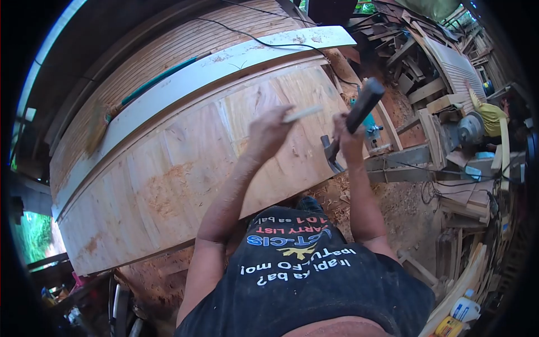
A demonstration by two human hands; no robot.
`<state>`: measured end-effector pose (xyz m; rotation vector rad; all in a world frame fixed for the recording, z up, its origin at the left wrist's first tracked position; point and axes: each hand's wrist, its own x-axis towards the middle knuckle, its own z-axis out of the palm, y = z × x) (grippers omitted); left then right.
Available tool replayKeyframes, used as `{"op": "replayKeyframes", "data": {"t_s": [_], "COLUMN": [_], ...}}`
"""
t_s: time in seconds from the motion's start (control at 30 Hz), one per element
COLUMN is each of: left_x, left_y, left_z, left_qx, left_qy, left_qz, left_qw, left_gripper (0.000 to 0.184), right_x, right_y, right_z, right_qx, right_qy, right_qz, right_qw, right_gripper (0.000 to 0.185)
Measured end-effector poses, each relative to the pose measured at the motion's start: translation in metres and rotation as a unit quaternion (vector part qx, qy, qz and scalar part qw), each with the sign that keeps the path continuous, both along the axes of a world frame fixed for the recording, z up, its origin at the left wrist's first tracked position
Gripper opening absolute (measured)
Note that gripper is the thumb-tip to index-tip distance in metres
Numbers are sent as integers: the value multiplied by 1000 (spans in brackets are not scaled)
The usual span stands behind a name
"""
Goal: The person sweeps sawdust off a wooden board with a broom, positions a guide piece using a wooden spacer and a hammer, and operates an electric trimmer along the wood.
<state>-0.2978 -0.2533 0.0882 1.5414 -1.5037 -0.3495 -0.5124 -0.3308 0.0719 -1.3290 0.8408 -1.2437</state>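
My left hand (269,132) is raised over the wooden panel (196,146), its fingers closed on a thin pale strip of wood (303,114) that points to the right. To the right of it, my right hand (349,137) grips a dark hammer (365,105), which is tilted, one thick end up. Just below that hand, a second dark metal part (331,154) shows by the panel's right edge; whether it belongs to the same tool I cannot tell. Wood shavings (168,188) lie on the panel.
A long white board (168,90) and a broom (100,126) lie along the panel's far side. A teal power tool (370,126) sits right of my right hand, with black cables nearby. Stacked wood scraps (429,90) and a person in yellow (492,119) are at the right.
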Motion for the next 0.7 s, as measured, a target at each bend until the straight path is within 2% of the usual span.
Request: {"op": "replayKeyframes", "data": {"t_s": [0.1, 0.17, 0.23, 0.33, 0.43, 0.57, 0.67, 0.7], "left_x": [39, 54, 53, 51, 52, 48, 48, 47], "left_y": [-10, -16, -29, -53, -75, -79, -76, -77], "left_z": [-53, -97, -105, -115, -139, -158, -148, -146], "left_qx": [157, 194, 228, 176, 161, 133, 169, 172], "left_qy": [-77, -129, -154, -261, -320, -319, -299, -296], "left_qz": [104, 103, 106, 141, 205, 250, 242, 244], "left_qw": [979, 967, 955, 939, 911, 905, 907, 907], "left_gripper": [27, 27, 27, 30, 40, 56, 61, 61], "right_x": [-7, -7, -5, -4, 1, -9, 22, 34], "right_y": [-49, -80, -113, -166, -221, -283, -321, -335], "right_z": [38, 61, 83, 107, 122, 139, 136, 132], "right_qx": [13, -8, -41, -113, -148, -162, -152, -168], "right_qy": [-40, -115, -207, -196, -262, -150, -128, -93], "right_qz": [-10, 30, 76, -9, -76, 141, 126, 88], "right_qw": [999, 993, 974, 974, 951, 965, 972, 977], "right_gripper": [35, 46, 60, 58, 34, 24, 23, 27]}}
